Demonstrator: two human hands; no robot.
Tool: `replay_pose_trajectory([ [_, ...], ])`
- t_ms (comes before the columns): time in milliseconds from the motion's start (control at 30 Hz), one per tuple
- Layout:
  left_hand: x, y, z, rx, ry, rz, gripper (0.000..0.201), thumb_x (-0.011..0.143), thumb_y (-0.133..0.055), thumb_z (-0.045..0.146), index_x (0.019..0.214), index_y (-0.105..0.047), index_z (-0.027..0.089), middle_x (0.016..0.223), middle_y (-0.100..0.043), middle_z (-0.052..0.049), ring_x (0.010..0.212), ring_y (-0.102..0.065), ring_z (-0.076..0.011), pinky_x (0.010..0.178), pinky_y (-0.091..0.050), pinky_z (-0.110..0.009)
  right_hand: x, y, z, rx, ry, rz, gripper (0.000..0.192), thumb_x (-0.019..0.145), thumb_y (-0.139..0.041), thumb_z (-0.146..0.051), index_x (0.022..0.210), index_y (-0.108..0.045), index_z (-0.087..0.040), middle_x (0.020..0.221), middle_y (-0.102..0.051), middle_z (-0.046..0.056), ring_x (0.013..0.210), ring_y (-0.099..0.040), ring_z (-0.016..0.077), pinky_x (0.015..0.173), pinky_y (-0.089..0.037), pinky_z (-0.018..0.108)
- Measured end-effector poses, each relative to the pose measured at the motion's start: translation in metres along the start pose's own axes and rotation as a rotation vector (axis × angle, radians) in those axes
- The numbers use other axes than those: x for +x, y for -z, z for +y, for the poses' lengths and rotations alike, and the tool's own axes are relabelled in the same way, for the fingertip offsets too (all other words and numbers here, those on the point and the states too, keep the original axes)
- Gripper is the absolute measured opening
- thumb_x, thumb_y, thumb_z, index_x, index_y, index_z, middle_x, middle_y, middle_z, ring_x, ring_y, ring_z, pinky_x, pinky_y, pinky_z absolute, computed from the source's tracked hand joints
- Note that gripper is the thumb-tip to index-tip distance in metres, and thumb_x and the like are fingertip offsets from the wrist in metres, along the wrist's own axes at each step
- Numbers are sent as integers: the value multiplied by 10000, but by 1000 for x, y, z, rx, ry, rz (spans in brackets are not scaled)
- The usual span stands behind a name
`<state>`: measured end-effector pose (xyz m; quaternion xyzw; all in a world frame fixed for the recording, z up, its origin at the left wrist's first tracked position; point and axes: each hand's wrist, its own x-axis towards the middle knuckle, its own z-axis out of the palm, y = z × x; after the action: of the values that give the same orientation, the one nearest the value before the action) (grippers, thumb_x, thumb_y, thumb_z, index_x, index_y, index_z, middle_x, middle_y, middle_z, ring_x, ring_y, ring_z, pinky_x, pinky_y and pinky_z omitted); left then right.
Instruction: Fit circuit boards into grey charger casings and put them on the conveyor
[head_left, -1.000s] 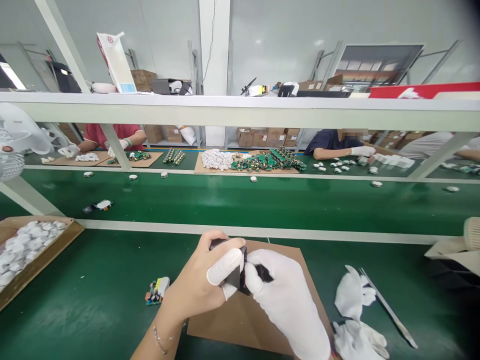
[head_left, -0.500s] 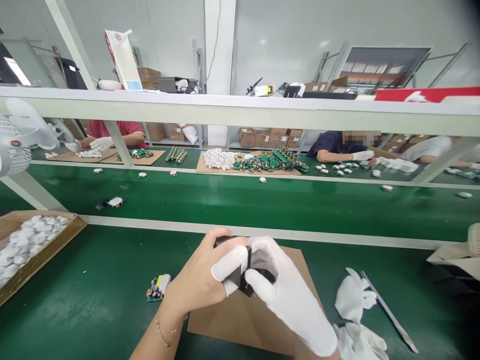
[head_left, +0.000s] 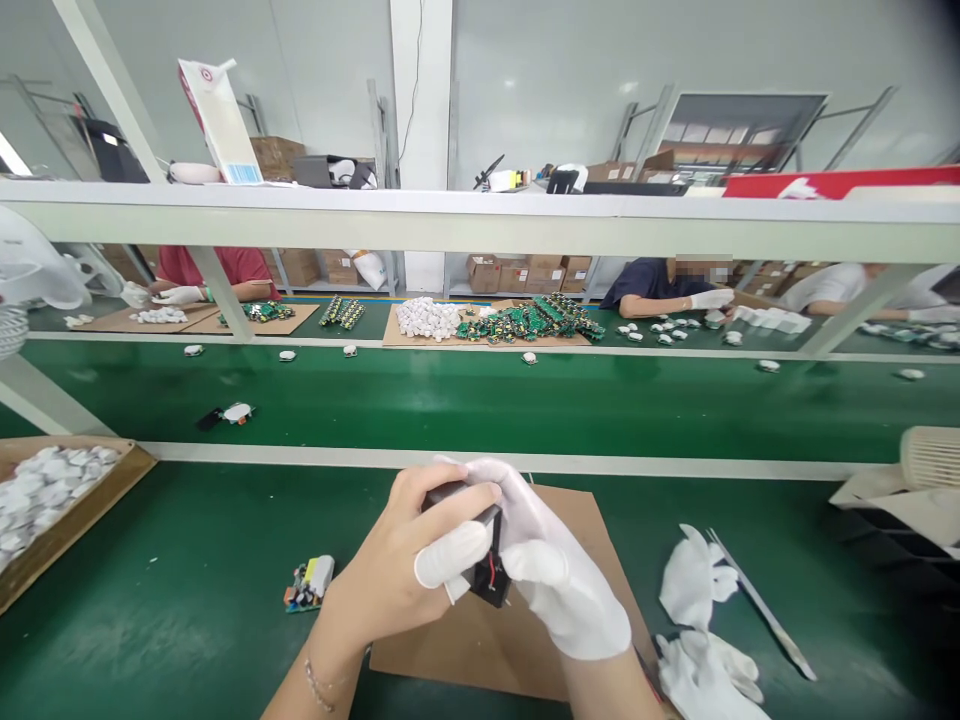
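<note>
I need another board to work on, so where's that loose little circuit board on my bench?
In the head view the small circuit board lies on the green bench mat, left of your left hand and the cardboard sheet.

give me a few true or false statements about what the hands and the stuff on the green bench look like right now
1. Both hands grip one small black boxy part above the flat brown cardboard sheet. True.
2. The right hand is bare. False: it wears a white fabric glove; the left hand is bare except for a white finger cot on the thumb.
3. A small green circuit board with a yellow component lies on the green bench mat, left of the cardboard sheet. True.
4. The long thin metal strip lies on the cardboard sheet. False: it lies on the mat to the right, beside the crumpled white gloves.
5. The brown cardboard tray at far left holds green boards. False: it holds white plastic pieces.
</note>
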<state>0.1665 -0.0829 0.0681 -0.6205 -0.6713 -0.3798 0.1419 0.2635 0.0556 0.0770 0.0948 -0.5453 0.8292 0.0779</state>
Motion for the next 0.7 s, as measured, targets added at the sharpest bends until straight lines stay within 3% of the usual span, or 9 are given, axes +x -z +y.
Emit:
replay_pose_trajectory([
  [167, 3, 0, -1, 127, -93, 41, 498, 755, -557, 68, 1221, -475, 221, 1184, -532, -88, 1117, -441, -235, 955, -346, -397, 1, -1, -1, -100, 5, 44, 502, 769, -666, -393, 1225, -493, -273, 1042, -576, 58, 873, -578, 204, 803, -491, 370],
  [367, 10, -3, 5, 197, -259, 46, 378, 745, -525, -18, 1013, -574, 244, 1147, -649, 0, 1130, -421, -220, 950, -270, -395, 1, 5, 2, -81, -56, 118, 389, 734, -662, -384, 1106, -561, -331, 1038, -607, 34, 842, -609, 192, 669, -531, 308],
  [600, 9, -5, 2, 150, -129, 33, 445, 728, -501, 38, 1138, -492, 208, 1112, -591, -95, 1104, -457, -230, 941, -291, -419, 3, 7, 3, 142, -91, 36, 562, 635, -592, -226, 1190, -519, -263, 1089, -588, 25, 885, -602, 183, 765, -513, 335],
  [700, 8, -5, 2, 137, -103, 34, 448, 748, -532, 61, 1164, -468, 212, 1118, -564, -102, 1094, -470, -232, 938, -306, -415, 3, 2, 2, 91, -61, 69, 498, 740, -605, -224, 1223, -496, -273, 1165, -567, 26, 1012, -584, 179, 867, -485, 319],
])
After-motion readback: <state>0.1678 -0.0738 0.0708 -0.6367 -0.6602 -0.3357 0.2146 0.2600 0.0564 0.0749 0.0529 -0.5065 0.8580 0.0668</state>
